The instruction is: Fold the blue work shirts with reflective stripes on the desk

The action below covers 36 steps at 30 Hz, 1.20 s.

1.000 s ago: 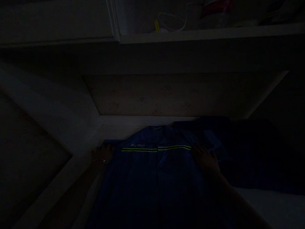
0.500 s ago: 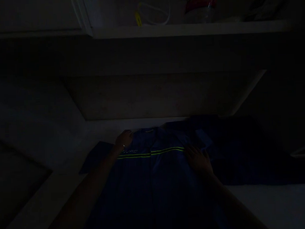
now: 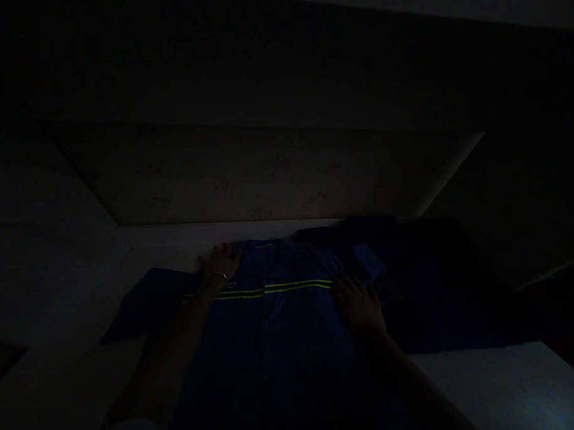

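In dim light a dark blue work jacket (image 3: 265,328) lies spread front side up, its collar at the far end. Two yellow-green stripes cross its chest. My left hand (image 3: 221,260) rests on the shoulder at the left, fingers spread, with a bracelet at the wrist. On the chest near the right end of the stripes, my right hand (image 3: 358,302) lies flat with its fingers apart. The jacket's left sleeve (image 3: 146,301) stretches out to the side. More dark blue cloth (image 3: 440,285) lies to the right, its shape hard to make out.
A pale work surface (image 3: 490,383) shows at the lower right. Behind the jacket stands a back panel (image 3: 276,178) with faint reddish marks. Overhead runs a shelf edge (image 3: 402,13). Walls close in the recess on both sides.
The view has tilted down and shifted, so the bottle and cord on the shelf have left the picture. My left hand's fingers are more spread; my right hand stays on the chest.
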Each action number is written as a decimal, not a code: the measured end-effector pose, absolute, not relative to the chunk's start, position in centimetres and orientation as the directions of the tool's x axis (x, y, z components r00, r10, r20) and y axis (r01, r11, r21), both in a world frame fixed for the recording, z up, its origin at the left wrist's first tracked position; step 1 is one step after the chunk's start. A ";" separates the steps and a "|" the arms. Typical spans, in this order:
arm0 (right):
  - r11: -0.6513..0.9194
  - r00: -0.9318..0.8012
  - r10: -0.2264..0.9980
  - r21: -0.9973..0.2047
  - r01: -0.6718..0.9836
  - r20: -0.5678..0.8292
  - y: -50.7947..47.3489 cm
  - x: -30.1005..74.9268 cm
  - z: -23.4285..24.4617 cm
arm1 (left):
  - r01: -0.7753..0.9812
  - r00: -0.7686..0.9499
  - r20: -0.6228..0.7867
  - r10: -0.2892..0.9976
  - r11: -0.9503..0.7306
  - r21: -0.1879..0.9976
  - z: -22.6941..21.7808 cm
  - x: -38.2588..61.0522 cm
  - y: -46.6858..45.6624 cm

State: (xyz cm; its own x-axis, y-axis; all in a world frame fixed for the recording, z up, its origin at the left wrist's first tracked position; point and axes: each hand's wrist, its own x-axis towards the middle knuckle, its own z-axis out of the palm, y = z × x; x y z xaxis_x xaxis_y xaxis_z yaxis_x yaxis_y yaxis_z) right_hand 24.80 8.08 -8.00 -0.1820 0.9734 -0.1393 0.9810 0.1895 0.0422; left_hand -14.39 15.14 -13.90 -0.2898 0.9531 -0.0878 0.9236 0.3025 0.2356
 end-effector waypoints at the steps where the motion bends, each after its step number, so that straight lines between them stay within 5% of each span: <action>1: 0.192 -0.184 0.974 0.047 0.980 -0.131 8.0 24.8 -8.0 | 0.919 -0.296 -0.081 0.952 0.307 0.250 -13.6 -14.4 15.1; 7: 0.226 -0.214 0.966 0.077 0.971 -0.144 7.8 24.6 -7.5 | 0.946 -0.264 0.090 0.960 0.240 0.219 -12.0 -15.9 11.4; 10: 0.222 -0.210 0.969 0.086 0.971 -0.133 7.8 24.6 -7.6 | 0.968 -0.174 0.002 0.985 0.170 0.183 -12.1 -18.2 7.7; 16: 0.247 -0.237 0.964 0.079 0.966 -0.119 7.8 25.0 -8.1 | 0.942 -0.261 -0.246 0.933 0.302 0.146 -12.3 -21.8 2.0; 28: 0.278 -0.267 0.958 0.119 0.953 -0.102 7.6 25.2 -8.3 | 0.971 -0.233 -0.294 0.927 0.236 -0.026 -9.1 -26.6 1.6; 36: 0.295 -0.288 0.955 0.133 0.946 -0.074 7.7 25.3 -8.6 | 0.958 -0.234 -0.351 0.907 0.275 0.074 -8.3 -29.4 4.7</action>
